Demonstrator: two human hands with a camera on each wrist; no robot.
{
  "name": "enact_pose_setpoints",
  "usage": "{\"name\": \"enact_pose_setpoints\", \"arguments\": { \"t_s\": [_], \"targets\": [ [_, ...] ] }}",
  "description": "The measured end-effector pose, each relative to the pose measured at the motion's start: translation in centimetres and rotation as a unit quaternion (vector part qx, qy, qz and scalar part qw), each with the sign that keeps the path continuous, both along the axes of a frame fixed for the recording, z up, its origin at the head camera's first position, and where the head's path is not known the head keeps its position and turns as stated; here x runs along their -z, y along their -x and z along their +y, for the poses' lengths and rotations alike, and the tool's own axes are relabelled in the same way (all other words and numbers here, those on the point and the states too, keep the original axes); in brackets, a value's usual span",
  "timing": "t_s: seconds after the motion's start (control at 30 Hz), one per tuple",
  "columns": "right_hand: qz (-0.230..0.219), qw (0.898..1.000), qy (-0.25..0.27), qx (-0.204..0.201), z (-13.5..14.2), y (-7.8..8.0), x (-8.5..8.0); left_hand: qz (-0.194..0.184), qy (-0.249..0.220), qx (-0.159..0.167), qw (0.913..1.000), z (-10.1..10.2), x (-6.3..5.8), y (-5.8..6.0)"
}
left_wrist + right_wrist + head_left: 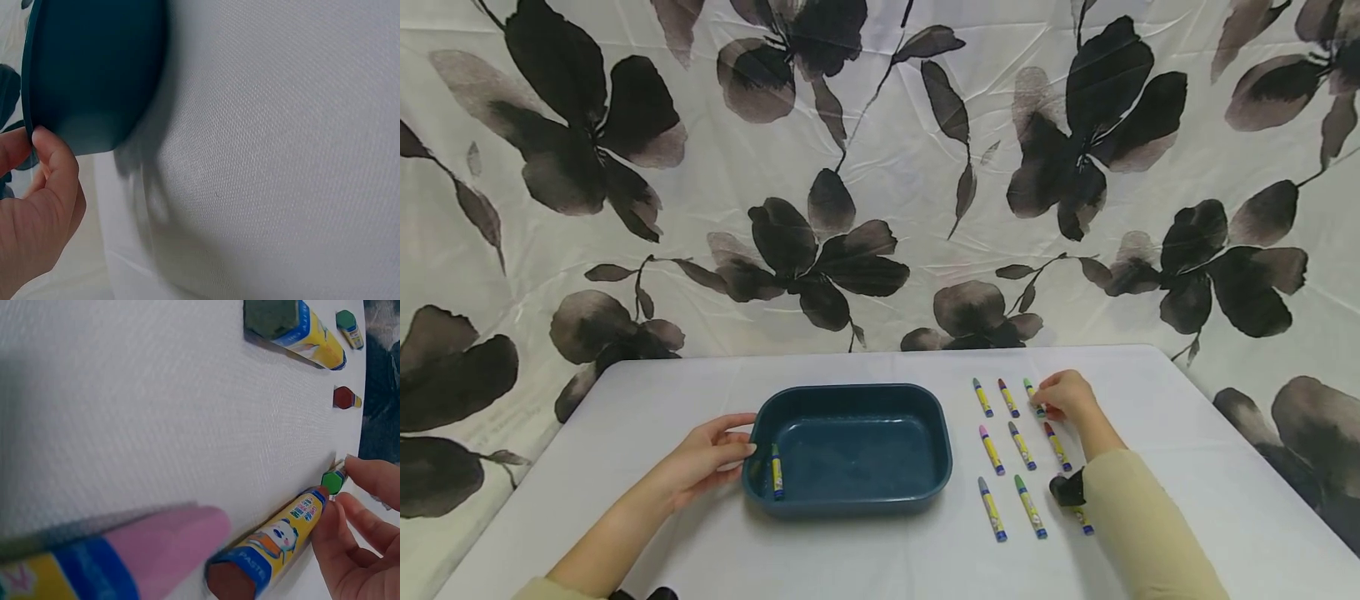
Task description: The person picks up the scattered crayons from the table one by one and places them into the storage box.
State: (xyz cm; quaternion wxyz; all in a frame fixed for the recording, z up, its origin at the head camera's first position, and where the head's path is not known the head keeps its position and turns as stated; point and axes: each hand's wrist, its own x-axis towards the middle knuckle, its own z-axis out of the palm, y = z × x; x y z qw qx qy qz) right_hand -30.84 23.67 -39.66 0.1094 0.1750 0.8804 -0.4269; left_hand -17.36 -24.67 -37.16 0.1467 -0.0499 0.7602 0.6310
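A dark teal plastic tray (850, 506) stands on the white-covered table, with one green oil pastel (777, 475) lying inside near its left end. My left hand (711, 454) holds the tray's left rim; in the left wrist view thumb and finger pinch that rim (28, 81). To the tray's right, several oil pastels in yellow and blue wrappers lie in rows. At the far right of the back row, my right hand (1070, 394) pinches a light green pastel (1028, 386). The right wrist view shows thumb and fingers around this pastel (333, 482), close to the table.
Near the right hand lie a dark red pastel (1008, 398) and another dark red one (1057, 447). Pink (991, 450) and green (1031, 507) pastels lie nearer the front. The right forearm partly covers one pastel (1083, 522). Behind the table hangs a floral cloth (865, 167).
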Motion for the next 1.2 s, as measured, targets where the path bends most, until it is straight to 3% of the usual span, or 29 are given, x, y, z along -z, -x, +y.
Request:
{"name": "enact_pose_setpoints", "arguments": {
  "t_s": [0.5, 0.83, 0.97, 1.07, 1.2],
  "targets": [
    [0.016, 0.996, -0.079, -0.046, 0.0, -0.3, -0.1, -0.004, 0.000, 0.001, 1.0000, 0.0, 0.1, 0.0],
    [0.057, 0.988, -0.131, -0.065, -0.9, -1.3, -0.1, 0.002, -0.003, 0.011, 0.9999, -0.2, 0.3, -0.1],
    [0.050, 0.992, -0.093, -0.065, -0.6, -1.1, -0.1, -0.001, -0.007, 0.011, 0.9999, -0.2, 0.4, -0.1],
    [0.044, 0.997, -0.015, -0.065, -0.3, -0.8, -0.3, -0.002, -0.005, 0.010, 0.9999, -0.2, 0.3, -0.1],
    [0.034, 0.994, 0.087, -0.065, -0.5, -0.7, -1.2, -0.004, -0.001, 0.009, 1.0000, -0.2, 0.2, -0.1]
  ]
}}
